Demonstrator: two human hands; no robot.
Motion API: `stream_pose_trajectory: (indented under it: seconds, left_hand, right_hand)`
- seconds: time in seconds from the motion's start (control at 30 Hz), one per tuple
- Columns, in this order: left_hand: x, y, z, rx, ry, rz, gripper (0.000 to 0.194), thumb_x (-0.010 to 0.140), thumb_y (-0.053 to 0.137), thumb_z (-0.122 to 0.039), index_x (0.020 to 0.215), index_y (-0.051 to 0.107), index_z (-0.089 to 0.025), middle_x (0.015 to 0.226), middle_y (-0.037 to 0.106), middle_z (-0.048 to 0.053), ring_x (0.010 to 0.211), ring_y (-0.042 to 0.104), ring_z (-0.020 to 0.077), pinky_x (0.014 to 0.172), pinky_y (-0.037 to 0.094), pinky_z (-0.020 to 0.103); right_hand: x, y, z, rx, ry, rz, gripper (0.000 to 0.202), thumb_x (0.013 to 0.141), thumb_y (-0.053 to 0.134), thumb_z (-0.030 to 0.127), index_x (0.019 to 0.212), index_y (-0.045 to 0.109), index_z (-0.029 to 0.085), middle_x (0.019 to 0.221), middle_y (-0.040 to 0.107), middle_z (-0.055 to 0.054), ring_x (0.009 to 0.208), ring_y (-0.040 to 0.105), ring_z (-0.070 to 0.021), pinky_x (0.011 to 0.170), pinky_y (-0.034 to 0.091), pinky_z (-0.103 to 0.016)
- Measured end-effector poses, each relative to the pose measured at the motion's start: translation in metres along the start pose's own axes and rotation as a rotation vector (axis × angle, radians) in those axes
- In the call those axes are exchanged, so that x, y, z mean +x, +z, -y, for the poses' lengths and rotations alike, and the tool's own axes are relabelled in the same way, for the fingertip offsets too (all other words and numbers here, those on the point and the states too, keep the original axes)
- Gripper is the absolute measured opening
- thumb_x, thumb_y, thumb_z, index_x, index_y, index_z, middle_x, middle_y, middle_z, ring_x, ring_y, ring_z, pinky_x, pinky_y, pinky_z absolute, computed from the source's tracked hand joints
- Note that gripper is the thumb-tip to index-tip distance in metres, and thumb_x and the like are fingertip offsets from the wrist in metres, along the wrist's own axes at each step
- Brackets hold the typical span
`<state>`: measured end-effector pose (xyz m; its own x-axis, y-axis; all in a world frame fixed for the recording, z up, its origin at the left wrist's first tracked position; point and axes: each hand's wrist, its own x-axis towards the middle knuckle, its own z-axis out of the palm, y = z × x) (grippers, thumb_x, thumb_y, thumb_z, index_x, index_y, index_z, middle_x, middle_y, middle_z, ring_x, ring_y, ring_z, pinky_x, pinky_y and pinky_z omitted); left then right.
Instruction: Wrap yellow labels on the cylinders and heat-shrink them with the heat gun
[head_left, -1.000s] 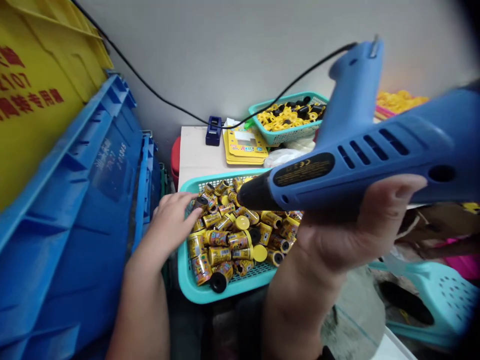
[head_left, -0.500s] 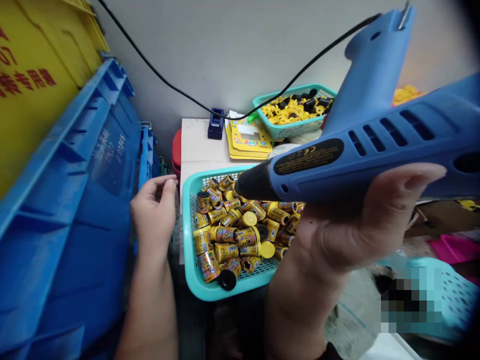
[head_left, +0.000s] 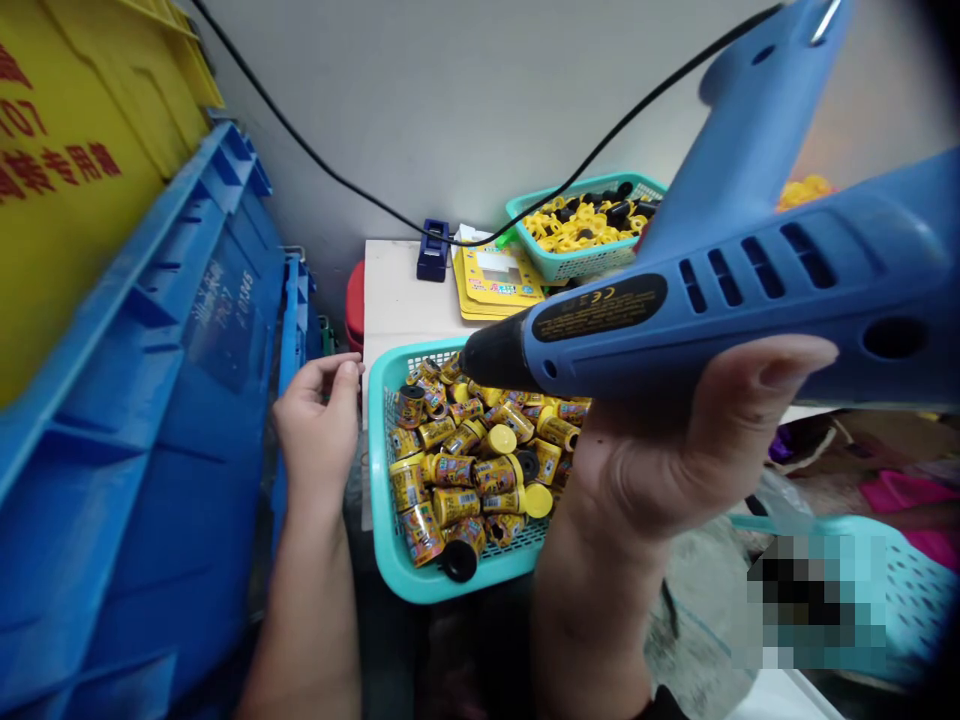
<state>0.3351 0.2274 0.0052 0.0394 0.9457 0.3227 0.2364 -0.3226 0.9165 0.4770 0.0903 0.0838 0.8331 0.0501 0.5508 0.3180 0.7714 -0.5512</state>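
Observation:
My right hand [head_left: 660,460] holds a blue glue gun [head_left: 720,300] with a black nozzle, its thumb laid along the lower side. The tool's handle points up, with a cord at its end, and the nozzle tip points left over a turquoise basket [head_left: 386,500]. Many small yellow printed canisters [head_left: 454,505], some with yellow or black ends, fill this basket. Just left of the basket's rim is my left hand [head_left: 319,410], its fingers curled and thumb near the forefinger. Anything between those fingertips is hidden or too small to make out.
Blue crates [head_left: 187,330] and a yellow crate [head_left: 90,130] line the left. On the table [head_left: 397,300] are yellow cards [head_left: 487,300], a dark blue holder [head_left: 433,250] and a second basket [head_left: 555,265] of yellow and black parts. A black cord [head_left: 300,145] crosses above.
The glue gun and my right hand have shifted slightly left. My left hand has moved a little right with the small shift of the view, its fingers still curled.

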Motion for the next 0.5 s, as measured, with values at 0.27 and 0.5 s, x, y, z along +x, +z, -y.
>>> stream_pose_trajectory:
  seconds: [0.27,0.5]
  left_hand:
    - [0.0007,-0.0001,0.0010,-0.007,-0.002,0.008,0.024,0.082,0.060,-0.036,0.094,0.072,-0.019,0.091,0.075,0.004,0.084,0.069,0.0178,0.078,0.055,0.030]
    - [-0.0029,0.0010,-0.0022,0.000,0.000,0.023,0.024,0.082,0.061,-0.036,0.093,0.072,-0.019,0.090,0.075,0.005,0.083,0.069,0.0180,0.075,0.054,0.029]
  right_hand:
    - [-0.0006,-0.0046,-0.0051,-0.036,-0.071,-0.042,0.043,0.080,0.071,0.039,0.122,0.063,0.032,0.124,0.056,0.007,0.131,0.049,-0.0171,0.121,0.041,-0.042]
    - [-0.0001,-0.0066,0.0003,-0.095,-0.066,-0.039,0.048,0.079,0.071,0.036,0.124,0.060,0.023,0.128,0.055,0.003,0.133,0.047,-0.0188,0.116,0.046,-0.044]
